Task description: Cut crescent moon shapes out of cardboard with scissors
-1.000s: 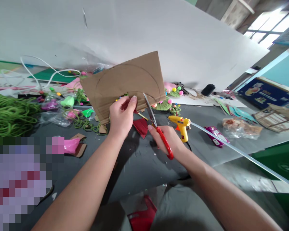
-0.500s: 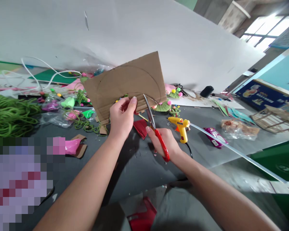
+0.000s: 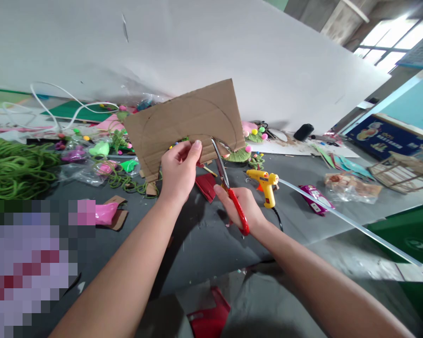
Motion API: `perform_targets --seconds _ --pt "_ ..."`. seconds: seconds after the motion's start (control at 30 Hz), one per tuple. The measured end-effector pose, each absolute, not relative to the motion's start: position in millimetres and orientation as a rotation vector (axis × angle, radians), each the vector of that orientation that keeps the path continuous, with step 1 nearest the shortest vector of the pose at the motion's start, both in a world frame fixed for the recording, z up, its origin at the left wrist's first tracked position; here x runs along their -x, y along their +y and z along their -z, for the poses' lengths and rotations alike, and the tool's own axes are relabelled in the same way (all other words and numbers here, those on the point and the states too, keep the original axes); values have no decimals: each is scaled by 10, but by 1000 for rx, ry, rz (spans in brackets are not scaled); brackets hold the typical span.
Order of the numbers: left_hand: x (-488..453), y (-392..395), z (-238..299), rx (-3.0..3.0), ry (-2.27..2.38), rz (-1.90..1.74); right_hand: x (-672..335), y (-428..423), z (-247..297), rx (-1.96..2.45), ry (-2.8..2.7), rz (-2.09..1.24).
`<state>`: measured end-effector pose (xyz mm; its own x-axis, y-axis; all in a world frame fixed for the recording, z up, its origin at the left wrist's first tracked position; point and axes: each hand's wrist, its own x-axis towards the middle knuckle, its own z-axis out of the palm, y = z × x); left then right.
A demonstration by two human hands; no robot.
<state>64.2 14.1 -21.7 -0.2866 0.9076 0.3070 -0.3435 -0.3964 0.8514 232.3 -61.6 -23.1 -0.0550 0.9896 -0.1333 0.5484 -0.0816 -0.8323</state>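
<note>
A piece of brown cardboard (image 3: pixel 186 117) with a curved pencil-like line drawn on it is held up above the table. My left hand (image 3: pixel 179 169) pinches its lower edge, thumb in front. My right hand (image 3: pixel 241 206) grips red-handled scissors (image 3: pixel 222 164), whose blades point up at the lower part of the cardboard, right of my left thumb. Along that lower edge the board has a curved cut. Beneath, a dark red flat piece (image 3: pixel 206 187) lies on the table. To the right of the scissors rests a yellow glue gun (image 3: pixel 264 183).
Green cord (image 3: pixel 19 169) is heaped at the left, near bagged coloured clay (image 3: pixel 98 149) and a pink packet (image 3: pixel 105 213). A long clear glue stick (image 3: pixel 348 220) extends from the glue gun past a purple packet (image 3: pixel 316 200). A green bin (image 3: pixel 409 234) stands at right.
The cardboard has shifted slightly down and right in view. The scissors stay at its lower edge, their blades looking closer together. Both hands keep their hold.
</note>
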Motion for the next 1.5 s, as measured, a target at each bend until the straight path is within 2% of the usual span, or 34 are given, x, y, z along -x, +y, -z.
perform_targets --seconds 0.27,0.47,0.63,0.9,1.03,1.5 --pt "-495 233 164 -889 874 -1894 -2592 -681 161 1730 -1685 -1243" --pt "-526 150 137 -871 830 -1788 -2678 -517 218 1819 -1691 -928" --pt "-543 115 190 -911 864 -1780 -2501 -482 139 1664 -1301 -1259" --pt "-401 177 222 -926 940 -1878 -2638 -675 121 1580 -1690 -1424" --pt "-406 164 246 -979 951 -1866 -2623 -783 48 1542 -1800 -1408" --pt "-497 66 216 -888 822 -1672 -2451 -790 24 1436 -1630 -1551"
